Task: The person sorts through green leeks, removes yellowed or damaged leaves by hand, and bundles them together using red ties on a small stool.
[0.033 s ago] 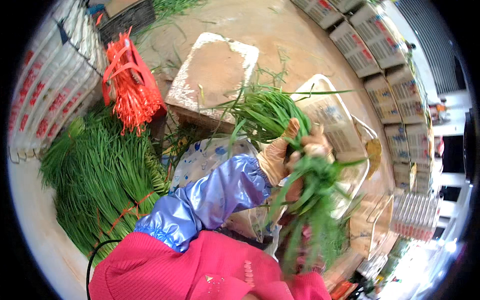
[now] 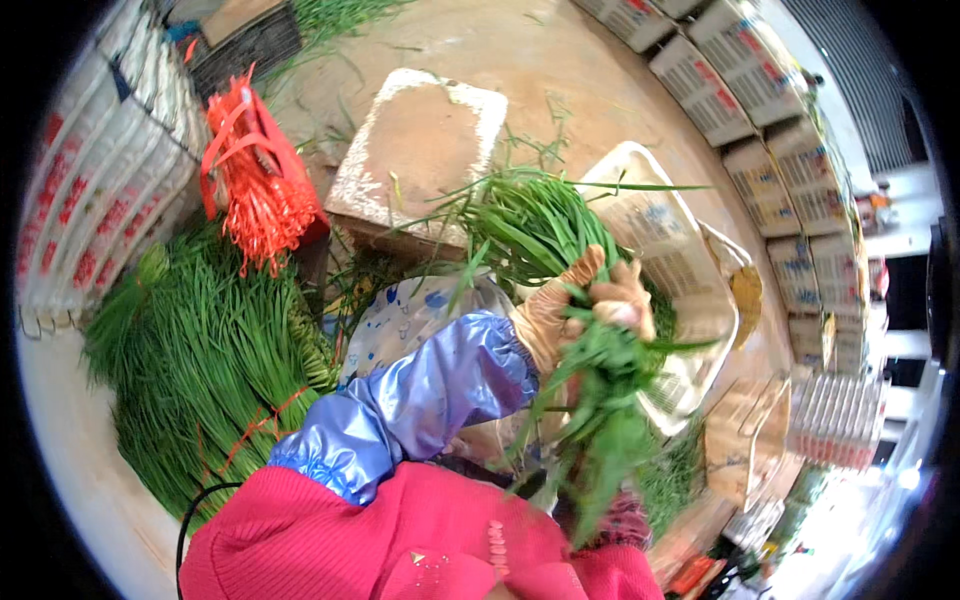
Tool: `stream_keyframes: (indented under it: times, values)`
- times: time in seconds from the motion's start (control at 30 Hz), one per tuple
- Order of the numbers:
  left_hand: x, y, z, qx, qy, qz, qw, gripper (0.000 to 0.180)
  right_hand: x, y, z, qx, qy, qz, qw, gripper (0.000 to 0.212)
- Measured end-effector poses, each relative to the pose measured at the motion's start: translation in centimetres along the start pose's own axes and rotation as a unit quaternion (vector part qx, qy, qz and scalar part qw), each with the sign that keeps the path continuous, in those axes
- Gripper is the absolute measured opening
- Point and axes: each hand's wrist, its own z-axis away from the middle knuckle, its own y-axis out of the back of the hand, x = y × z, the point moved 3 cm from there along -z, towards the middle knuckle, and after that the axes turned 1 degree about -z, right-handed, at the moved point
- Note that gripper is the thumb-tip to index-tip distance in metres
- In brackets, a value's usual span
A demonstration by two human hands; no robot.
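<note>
My left hand (image 2: pixel 548 318), in a tan glove and a shiny blue sleeve cover, is closed around a bunch of long green chives (image 2: pixel 535 225) that points away from me. Right against it, my right hand (image 2: pixel 622 298) has its fingers curled round the near end of the greens. Limp leaves (image 2: pixel 612 385) hang from there toward me and cover most of my right forearm. Beyond my right hand stands a cream plastic basket (image 2: pixel 690 225) with greens inside. A large heap of chives (image 2: pixel 200 360), partly bound with red ties (image 2: pixel 262 425), lies on the left.
A whitish low block (image 2: pixel 420 150) stands ahead. Left of it, a red holder (image 2: pixel 290 150) is full of red ties (image 2: pixel 262 215). Stacked white boxes (image 2: pixel 100 200) rise at far left, and stacked crates (image 2: pixel 760 180) line the right. Another crate (image 2: pixel 740 440) sits at lower right.
My right hand, smeared by motion before, shows more sharply and has shifted slightly down and left. The hanging leaves have swung a little. Both hands keep their grip.
</note>
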Motion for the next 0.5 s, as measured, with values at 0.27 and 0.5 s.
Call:
stream_keyframes:
  times: [0.27, 0.5]
  values:
    - [-6.8, 1.5, -1.1, 0.154, 0.216, -0.19, 0.945, 0.038, -3.0, 4.7, 13.5, 0.177, 0.309, 0.108, 0.928, 0.038]
    - [-9.9, 6.7, -1.2, 0.249, 0.269, -0.523, 0.769, 0.047, 8.0, -0.3, 23.1, 0.225, 0.017, -0.822, 0.522, 0.055]
